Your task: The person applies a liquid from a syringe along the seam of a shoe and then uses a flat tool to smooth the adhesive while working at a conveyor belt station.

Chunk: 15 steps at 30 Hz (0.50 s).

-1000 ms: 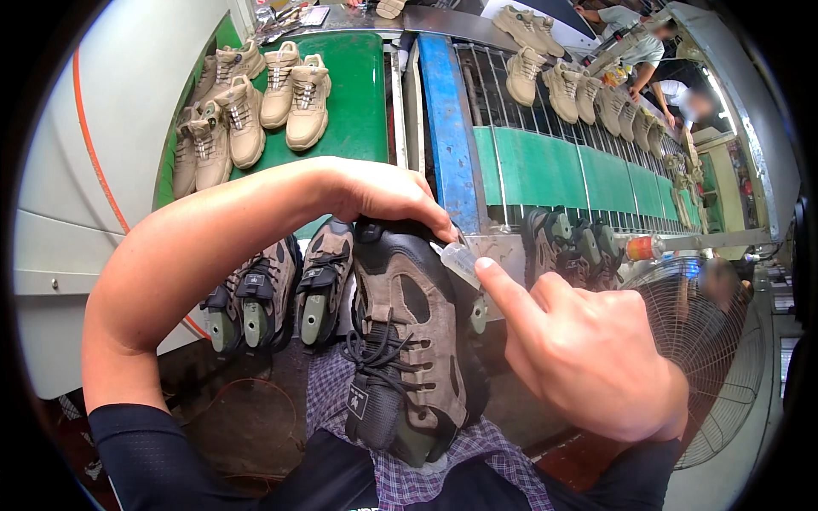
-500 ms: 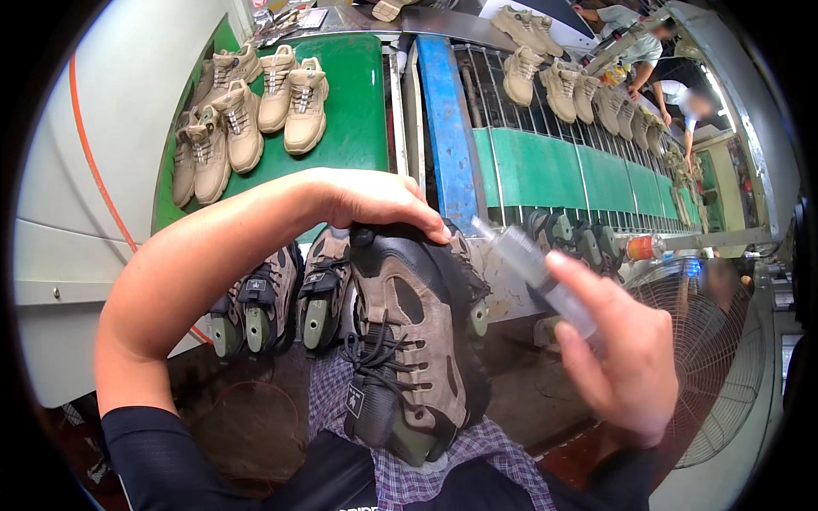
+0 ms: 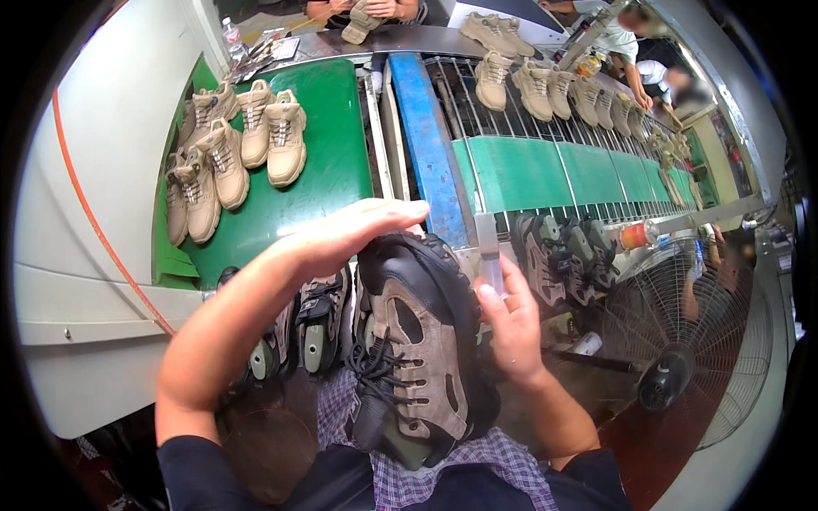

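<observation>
A brown-and-black lace-up shoe point(image 3: 426, 358) rests upright against the checked cloth point(image 3: 503, 473) on my lap, toe end away from me. A green last fills its opening. My left hand point(image 3: 362, 228) lies over the toe end with its fingers stretched out straight; whether the palm touches the shoe is hidden. To the right of the toe, my right hand point(image 3: 514, 319) grips a clear plastic syringe point(image 3: 489, 247), its narrow end pointing up. More shoes of the same kind point(image 3: 319, 328) hang or stand behind my left arm, green lasts inside them.
Beige boots point(image 3: 287, 140) stand on a green surface point(image 3: 332, 102) at the far left. More beige boots point(image 3: 534, 89) line a wire rack point(image 3: 511, 128). Similar brown-black shoes point(image 3: 541, 260) sit below it. A large fan point(image 3: 669, 375) stands at right. Other people work at the back.
My left hand has loosened from the toe, its fingers now straight. The syringe and my right hand have moved left, closer to the shoe, and the syringe has turned more upright.
</observation>
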{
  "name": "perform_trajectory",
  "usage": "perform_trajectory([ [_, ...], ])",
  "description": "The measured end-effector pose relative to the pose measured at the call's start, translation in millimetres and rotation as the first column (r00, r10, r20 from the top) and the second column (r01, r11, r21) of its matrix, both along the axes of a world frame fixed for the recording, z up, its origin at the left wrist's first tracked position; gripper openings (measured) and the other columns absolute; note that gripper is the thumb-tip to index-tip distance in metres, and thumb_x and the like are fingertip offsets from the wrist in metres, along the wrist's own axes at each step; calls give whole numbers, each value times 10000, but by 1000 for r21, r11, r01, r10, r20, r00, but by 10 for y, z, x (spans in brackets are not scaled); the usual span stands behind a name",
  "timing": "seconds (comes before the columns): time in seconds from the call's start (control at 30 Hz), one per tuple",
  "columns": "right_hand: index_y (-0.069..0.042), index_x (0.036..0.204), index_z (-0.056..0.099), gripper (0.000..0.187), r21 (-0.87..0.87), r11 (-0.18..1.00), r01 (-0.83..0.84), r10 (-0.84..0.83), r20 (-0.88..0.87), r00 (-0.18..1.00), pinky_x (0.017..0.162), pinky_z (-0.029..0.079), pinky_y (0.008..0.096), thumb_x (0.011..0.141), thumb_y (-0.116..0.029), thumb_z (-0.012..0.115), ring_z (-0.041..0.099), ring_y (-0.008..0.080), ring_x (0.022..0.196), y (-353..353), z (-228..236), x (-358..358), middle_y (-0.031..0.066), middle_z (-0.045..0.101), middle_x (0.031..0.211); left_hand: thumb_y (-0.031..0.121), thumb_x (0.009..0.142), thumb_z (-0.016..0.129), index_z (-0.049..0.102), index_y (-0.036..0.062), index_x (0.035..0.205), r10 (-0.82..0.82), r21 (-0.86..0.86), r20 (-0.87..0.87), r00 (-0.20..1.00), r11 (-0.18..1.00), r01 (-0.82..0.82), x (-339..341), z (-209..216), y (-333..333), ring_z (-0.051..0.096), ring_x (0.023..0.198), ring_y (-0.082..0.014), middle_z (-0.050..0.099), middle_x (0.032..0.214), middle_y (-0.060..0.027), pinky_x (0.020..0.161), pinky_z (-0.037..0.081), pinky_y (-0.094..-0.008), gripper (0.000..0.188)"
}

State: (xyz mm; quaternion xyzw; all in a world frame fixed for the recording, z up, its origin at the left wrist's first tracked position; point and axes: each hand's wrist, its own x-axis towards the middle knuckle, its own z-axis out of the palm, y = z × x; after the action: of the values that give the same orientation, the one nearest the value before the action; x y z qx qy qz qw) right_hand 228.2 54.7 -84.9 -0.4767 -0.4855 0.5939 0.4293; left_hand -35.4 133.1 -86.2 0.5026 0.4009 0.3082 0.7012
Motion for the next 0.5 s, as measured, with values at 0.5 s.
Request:
perform_trajectory([
  [0.5, -40, 1492, 386, 526, 4, 996, 87, -87, -72, 994, 723, 506, 223, 1016, -177, 563, 581, 77, 930, -174, -163, 50, 27, 624, 1060, 167, 594, 948, 473, 29, 1381, 223, -131, 443, 868, 974, -184, 101, -501, -594, 604, 1192, -222, 621, 1266, -116, 1058, 477, -365, 929],
])
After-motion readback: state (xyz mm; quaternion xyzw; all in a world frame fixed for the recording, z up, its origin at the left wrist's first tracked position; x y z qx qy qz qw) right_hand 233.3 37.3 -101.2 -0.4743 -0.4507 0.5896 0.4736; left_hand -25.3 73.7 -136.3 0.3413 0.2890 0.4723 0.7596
